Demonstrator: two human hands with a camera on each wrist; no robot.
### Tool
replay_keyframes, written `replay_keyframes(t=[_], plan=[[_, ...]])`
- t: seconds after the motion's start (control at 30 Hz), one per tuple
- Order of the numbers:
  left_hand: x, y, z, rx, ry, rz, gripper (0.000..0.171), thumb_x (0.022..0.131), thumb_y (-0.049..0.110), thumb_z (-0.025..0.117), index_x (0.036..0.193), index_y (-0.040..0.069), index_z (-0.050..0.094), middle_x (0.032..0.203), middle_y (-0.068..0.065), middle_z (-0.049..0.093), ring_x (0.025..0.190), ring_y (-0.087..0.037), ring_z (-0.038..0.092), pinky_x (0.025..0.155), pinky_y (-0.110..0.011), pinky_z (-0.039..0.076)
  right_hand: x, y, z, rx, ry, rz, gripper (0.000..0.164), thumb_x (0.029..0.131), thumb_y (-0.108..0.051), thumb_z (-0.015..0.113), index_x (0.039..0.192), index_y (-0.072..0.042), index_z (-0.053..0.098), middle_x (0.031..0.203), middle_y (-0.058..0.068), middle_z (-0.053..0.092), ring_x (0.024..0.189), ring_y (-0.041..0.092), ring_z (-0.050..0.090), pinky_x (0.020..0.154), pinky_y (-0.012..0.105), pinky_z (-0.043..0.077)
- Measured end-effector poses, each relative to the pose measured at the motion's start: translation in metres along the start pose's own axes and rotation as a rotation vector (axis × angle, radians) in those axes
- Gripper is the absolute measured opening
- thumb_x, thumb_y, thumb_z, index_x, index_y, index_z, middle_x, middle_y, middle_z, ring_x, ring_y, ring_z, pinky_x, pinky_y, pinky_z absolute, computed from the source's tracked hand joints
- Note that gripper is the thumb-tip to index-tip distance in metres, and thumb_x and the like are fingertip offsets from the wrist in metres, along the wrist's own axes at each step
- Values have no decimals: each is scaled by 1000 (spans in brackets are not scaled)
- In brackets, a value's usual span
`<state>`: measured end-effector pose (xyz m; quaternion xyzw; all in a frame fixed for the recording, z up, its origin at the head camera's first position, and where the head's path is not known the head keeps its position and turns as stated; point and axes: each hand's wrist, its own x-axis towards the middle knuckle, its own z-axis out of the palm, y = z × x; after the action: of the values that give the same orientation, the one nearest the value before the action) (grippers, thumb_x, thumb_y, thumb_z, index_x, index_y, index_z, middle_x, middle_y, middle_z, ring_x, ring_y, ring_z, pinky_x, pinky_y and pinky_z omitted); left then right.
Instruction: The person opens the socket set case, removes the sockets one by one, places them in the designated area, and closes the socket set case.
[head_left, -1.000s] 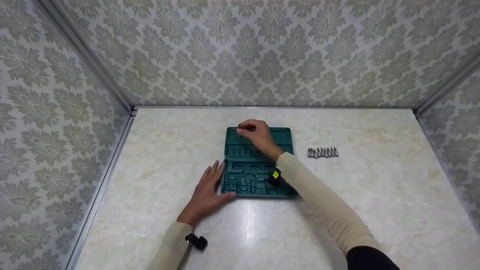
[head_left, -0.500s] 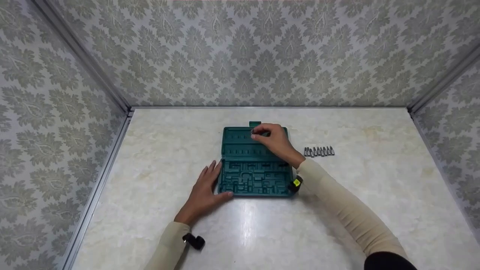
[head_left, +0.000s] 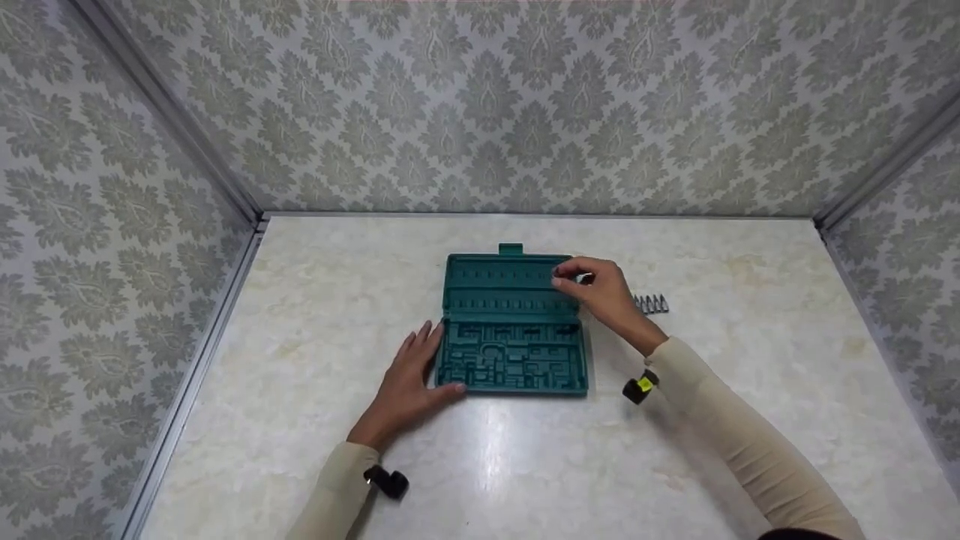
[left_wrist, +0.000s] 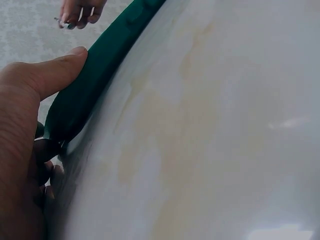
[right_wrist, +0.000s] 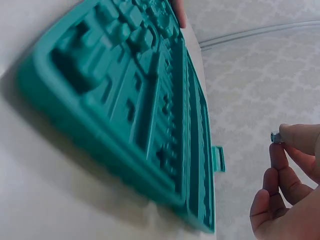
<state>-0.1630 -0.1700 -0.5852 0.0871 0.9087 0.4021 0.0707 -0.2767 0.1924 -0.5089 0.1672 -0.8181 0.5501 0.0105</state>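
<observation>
A green plastic case [head_left: 512,358] lies opened flat on the table, its moulded slots facing up. My left hand [head_left: 409,381] rests against the case's left side, fingers straight, thumb [left_wrist: 70,66] on the front edge. Above the right end of the case's lid, my right hand [head_left: 606,294] pinches a small silver bit [right_wrist: 275,137] between thumb and fingertips. Its end looks six-sided in the right wrist view. A thin tip shows on the bit [left_wrist: 65,24] in the left wrist view. The remaining right-hand fingers are loosely curled.
Several pointed metal pieces [head_left: 654,304] stand in a row right of the case, partly hidden behind my right hand. A latch tab [head_left: 511,248] sticks out at the lid's far edge. Patterned walls enclose the table [head_left: 337,262] at the back and sides.
My right hand has moved rightward over the lid, from its far left part to its right end, still pinching the bit. My left hand stays at the case's left side.
</observation>
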Motion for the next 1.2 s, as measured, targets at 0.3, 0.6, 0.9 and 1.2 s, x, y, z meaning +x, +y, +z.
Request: replay_keyframes(t=[0.3,0.6,0.9,1.2], plan=[[1,-1,1,-2,2,1,113,88,64,84,177,34,22,185,1,15,171,-35,7,133,-67,16,-23,17,-35,-47,44,67,20,105,-20,79,120,-7,83,117,9,79,97,26,69,80,32,56],[1,-3,1,-1,8,30,113,88,65,83,177,28,24,184,-4,18,170,-39,9,133,-66,17,-43,37,-71,-124,107,136,25,108,-11,73,127,4,78,125,22,77,104,7,66,92,25,49],[1,-3,-2,-18,7,32,114,88,67,83,178,30,22,185,-4,16,170,-39,8,133,-68,15,-58,57,-101,-94,178,160,34,105,-20,79,126,6,78,124,21,78,102,5,68,86,18,52],[1,-3,0,-1,9,39,114,88,67,83,178,30,22,185,-3,16,170,-39,8,132,-69,17,-75,80,-122,-193,242,223,31,105,-20,79,127,2,80,125,19,78,101,5,66,82,13,52]])
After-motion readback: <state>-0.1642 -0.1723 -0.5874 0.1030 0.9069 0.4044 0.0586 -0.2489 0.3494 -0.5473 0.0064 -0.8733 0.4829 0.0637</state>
